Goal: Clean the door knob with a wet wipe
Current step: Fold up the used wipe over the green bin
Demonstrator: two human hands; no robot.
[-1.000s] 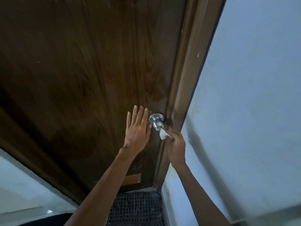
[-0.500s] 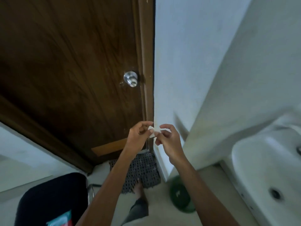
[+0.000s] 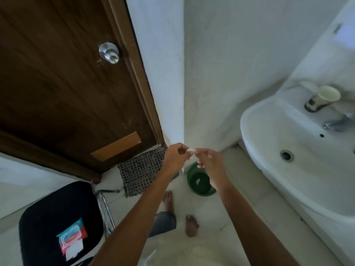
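Note:
A round silver door knob [image 3: 109, 53] sits on the dark wooden door [image 3: 57, 83] at the upper left, with nothing touching it. Far below and to the right of it, my left hand [image 3: 175, 160] and my right hand [image 3: 210, 166] meet in front of me. Both pinch a small white wet wipe [image 3: 190, 150] between their fingertips. Most of the wipe is hidden by my fingers. A red and teal wipes pack [image 3: 72, 240] lies on the black chair seat [image 3: 48, 217] at the lower left.
A green basin [image 3: 199, 186] stands on the pale floor just under my hands. A woven mat [image 3: 142, 169] lies at the door's foot. A white sink [image 3: 288, 150] with a tap [image 3: 338, 122] and a cup [image 3: 322, 98] fills the right. My bare feet [image 3: 191, 225] are below.
My right hand left the knob with the wipe and my left hand left the door. Both hands came down and together on the wipe. The view swung down and right, showing the sink and chair.

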